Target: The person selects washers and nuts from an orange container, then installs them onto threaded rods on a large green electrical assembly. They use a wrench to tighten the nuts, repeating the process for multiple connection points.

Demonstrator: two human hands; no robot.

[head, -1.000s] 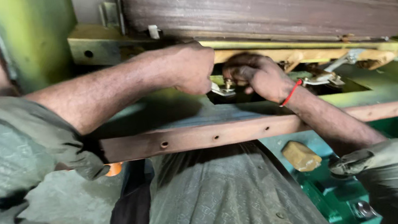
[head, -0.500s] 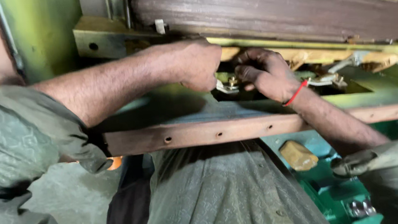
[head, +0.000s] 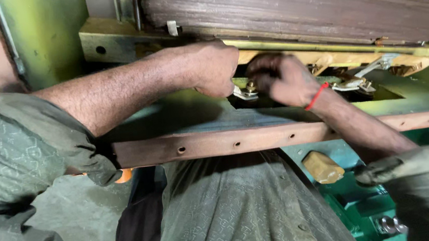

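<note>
Both hands fisted: left hand [head: 213, 69] clamps spanner [head: 244, 93], long axis left-right; right hand [head: 283, 79] grip unclear

— How many views are there?
— Just 1, from the head, tilted down and forward over the person's own lap.
— How near?
— Close. Both forearms reach away from the lens, the left hand [head: 213, 69] and right hand [head: 283, 79] near mid-frame under the machine's slanted plate [head: 288, 10].
— And the lower edge?
— The rusty drilled bar [head: 282, 135] crosses it, the floor [head: 74, 219] below.
</note>
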